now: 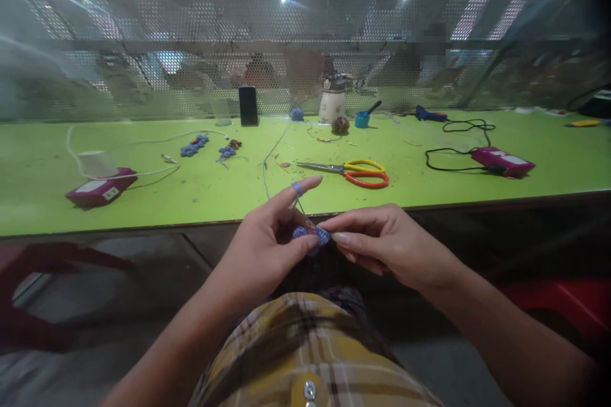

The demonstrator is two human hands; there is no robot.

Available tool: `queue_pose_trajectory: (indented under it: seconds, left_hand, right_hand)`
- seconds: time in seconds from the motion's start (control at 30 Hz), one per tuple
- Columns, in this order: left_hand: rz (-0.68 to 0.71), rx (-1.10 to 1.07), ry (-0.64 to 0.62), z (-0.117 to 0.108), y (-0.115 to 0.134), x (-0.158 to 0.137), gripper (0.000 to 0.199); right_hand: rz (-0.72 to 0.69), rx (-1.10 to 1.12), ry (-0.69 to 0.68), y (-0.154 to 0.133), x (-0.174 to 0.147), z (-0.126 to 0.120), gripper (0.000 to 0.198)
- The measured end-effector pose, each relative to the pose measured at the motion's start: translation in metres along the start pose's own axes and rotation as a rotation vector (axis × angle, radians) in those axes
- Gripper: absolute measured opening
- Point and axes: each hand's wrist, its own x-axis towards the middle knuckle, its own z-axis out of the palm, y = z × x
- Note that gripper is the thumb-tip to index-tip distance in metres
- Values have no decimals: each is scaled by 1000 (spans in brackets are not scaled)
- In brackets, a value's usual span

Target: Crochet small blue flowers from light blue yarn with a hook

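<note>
Just off the table's front edge, my left hand (pixel 267 241) pinches a small blue-purple crocheted piece (pixel 323 236) between thumb and fingers. Its index finger points out, with blue-purple yarn (pixel 298 189) looped round it. That strand runs back over the table to a small yarn ball (pixel 296 114). My right hand (pixel 382 238) has thumb and index finger closed at the right side of the piece. Something thin and shiny shows at the stitches, perhaps a hook, but most of it is hidden. Scissors (pixel 353 172) with yellow and orange handles lie beyond my hands.
Blue crocheted pieces (pixel 194 146) lie left on the green table (pixel 214 187). Magenta power blocks (pixel 503 161) with cords sit on both sides. Further back stand a phone (pixel 248 106), a pale jug (pixel 333 105), a dark multicoloured yarn ball (pixel 340 125) and a blue cup (pixel 362 119). Perforated mesh rises behind.
</note>
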Motion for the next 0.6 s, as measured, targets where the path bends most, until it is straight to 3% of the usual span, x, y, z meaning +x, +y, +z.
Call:
queue_pose_trajectory:
  seconds: [0.17,0.3,0.33,0.4,0.5,0.6]
  left_hand:
    - [208,379,113,5,-17,1,63]
    - [441,549,366,11,-30,-1,49]
    - [454,501,428,12,-30,-2,44]
    - [348,264,463,11,-27,-4,37]
    - [89,-195,344,6,-18,-6,42]
    - [19,-386,259,-1,-11,-7,45]
  right_hand:
    - [18,57,60,9,12,5,20]
    - [-36,285,129,22,17,20,23]
    - [-55,350,139,24,17,24,22]
    - [-97,434,142,28,15,29,19]
    - [-161,391,98,29,10,30,17]
    - [-220,195,56,26,5,23,19]
